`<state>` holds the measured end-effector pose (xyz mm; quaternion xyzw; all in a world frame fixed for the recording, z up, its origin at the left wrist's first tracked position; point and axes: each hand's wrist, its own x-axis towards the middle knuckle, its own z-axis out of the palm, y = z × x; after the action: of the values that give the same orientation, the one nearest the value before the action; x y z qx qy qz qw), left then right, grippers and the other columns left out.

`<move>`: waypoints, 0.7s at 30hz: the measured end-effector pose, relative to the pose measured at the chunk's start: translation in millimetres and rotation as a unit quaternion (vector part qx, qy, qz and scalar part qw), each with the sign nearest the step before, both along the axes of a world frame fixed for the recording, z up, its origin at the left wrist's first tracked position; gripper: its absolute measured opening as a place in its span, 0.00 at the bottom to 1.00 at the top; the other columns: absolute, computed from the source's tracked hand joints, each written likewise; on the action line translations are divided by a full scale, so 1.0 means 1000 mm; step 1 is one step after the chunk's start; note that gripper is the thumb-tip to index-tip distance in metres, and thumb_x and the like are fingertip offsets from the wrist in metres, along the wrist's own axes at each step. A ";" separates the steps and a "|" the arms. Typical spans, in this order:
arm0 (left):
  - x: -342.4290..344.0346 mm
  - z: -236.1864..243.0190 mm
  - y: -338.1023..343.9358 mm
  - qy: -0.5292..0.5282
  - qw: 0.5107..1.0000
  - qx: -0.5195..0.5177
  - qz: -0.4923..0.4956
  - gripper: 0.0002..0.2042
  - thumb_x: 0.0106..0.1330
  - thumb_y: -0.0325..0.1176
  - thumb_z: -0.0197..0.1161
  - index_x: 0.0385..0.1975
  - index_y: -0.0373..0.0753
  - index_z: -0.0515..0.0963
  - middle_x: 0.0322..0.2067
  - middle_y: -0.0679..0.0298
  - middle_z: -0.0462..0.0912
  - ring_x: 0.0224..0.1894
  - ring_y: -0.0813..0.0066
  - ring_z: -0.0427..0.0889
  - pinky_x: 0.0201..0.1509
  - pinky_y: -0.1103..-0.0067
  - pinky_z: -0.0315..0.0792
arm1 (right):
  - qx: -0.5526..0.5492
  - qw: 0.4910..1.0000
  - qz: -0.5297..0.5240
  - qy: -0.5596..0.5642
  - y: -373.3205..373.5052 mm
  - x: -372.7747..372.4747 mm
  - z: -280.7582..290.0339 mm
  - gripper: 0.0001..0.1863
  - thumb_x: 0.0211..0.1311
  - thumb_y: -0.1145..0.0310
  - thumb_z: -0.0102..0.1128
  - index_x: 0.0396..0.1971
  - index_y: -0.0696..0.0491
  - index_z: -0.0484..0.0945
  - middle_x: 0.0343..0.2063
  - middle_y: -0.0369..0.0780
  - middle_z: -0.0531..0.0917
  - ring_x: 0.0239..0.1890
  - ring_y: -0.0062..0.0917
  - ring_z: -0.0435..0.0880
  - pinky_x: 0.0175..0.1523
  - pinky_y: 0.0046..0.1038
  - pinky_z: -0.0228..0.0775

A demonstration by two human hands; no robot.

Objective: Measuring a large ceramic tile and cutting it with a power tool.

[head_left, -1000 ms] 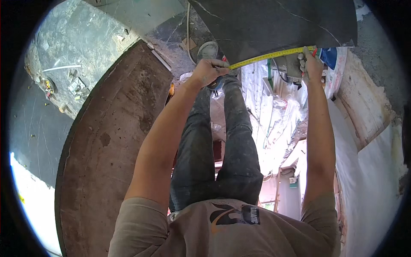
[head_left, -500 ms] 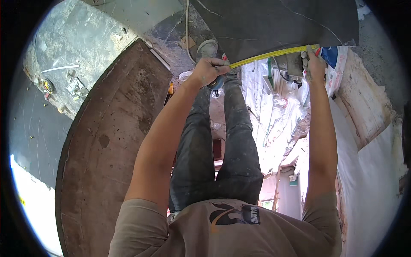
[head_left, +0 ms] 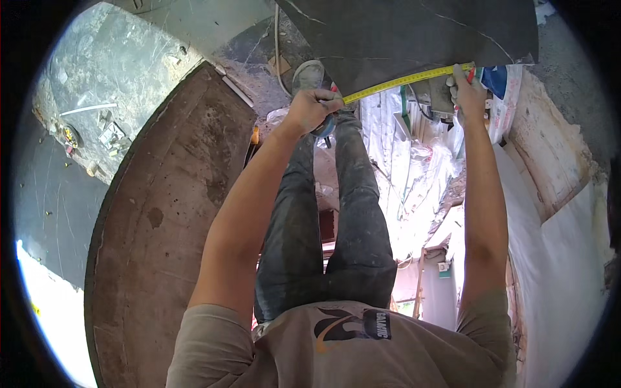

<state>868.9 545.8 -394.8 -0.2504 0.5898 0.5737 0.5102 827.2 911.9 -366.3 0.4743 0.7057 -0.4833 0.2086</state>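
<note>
A yellow tape measure blade [head_left: 404, 80] runs along the near edge of a dark, white-veined stone slab [head_left: 414, 39]. My left hand [head_left: 310, 111] is closed around the tape measure's dark blue case [head_left: 325, 127], its thumb by the mouth of the tape. At the blade's other end, near the slab's right corner, my right hand [head_left: 467, 94] pinches the tape against the edge. A thin red stick, perhaps a pencil or marker, shows between the fingers of that hand. Both hands seem to wear dusty, greyish finger coverings or dirt.
To the left stands a large brown curved-looking board [head_left: 165, 207]. Beyond it, a dusty grey surface [head_left: 123, 58] bears a round tool and scraps. Crumpled plastic sheeting [head_left: 430, 168] lies right of my legs. A rough pale block [head_left: 550, 136] and white wrapping [head_left: 556, 258] line the right side.
My right hand has slid slightly left along the slab edge with the tape end. The left hand still grips the case, and the whole view has shifted a little.
</note>
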 end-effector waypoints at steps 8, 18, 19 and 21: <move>0.001 -0.004 0.002 0.052 0.996 -0.043 -0.065 0.08 0.61 0.31 0.70 0.35 0.34 0.87 0.25 0.69 0.84 0.26 0.85 0.77 0.33 0.83 0.72 | 0.094 0.981 0.157 0.064 0.013 0.030 0.026 0.19 0.70 0.54 0.56 0.40 0.58 0.83 0.23 0.37 0.84 0.24 0.22 0.80 0.32 0.25 0.69; -0.004 0.001 0.000 0.023 0.998 -0.037 -0.049 0.08 0.61 0.32 0.70 0.34 0.34 0.87 0.23 0.70 0.83 0.24 0.86 0.75 0.29 0.83 0.69 | 0.233 0.895 0.378 0.042 0.048 -0.005 0.048 0.21 0.70 0.55 0.53 0.50 0.56 0.81 0.36 0.49 0.86 0.37 0.37 0.85 0.45 0.33 0.73; -0.006 0.003 0.001 0.023 0.998 -0.039 -0.051 0.08 0.61 0.32 0.70 0.34 0.34 0.87 0.23 0.70 0.83 0.23 0.86 0.74 0.29 0.83 0.69 | 0.233 0.894 0.379 0.041 0.054 -0.006 0.047 0.21 0.70 0.55 0.53 0.50 0.56 0.81 0.36 0.49 0.86 0.37 0.37 0.85 0.45 0.33 0.73; -0.008 0.006 0.003 0.025 0.997 -0.044 -0.055 0.08 0.61 0.32 0.70 0.34 0.34 0.87 0.23 0.70 0.83 0.23 0.86 0.74 0.28 0.83 0.69 | 0.274 0.857 0.435 0.023 0.066 -0.013 0.045 0.20 0.69 0.55 0.53 0.50 0.54 0.82 0.38 0.50 0.86 0.40 0.42 0.85 0.47 0.36 0.74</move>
<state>861.3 548.4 -388.4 -0.2253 0.6399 0.5243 0.5146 814.6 977.9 -321.1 0.1457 0.9487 -0.1407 0.2428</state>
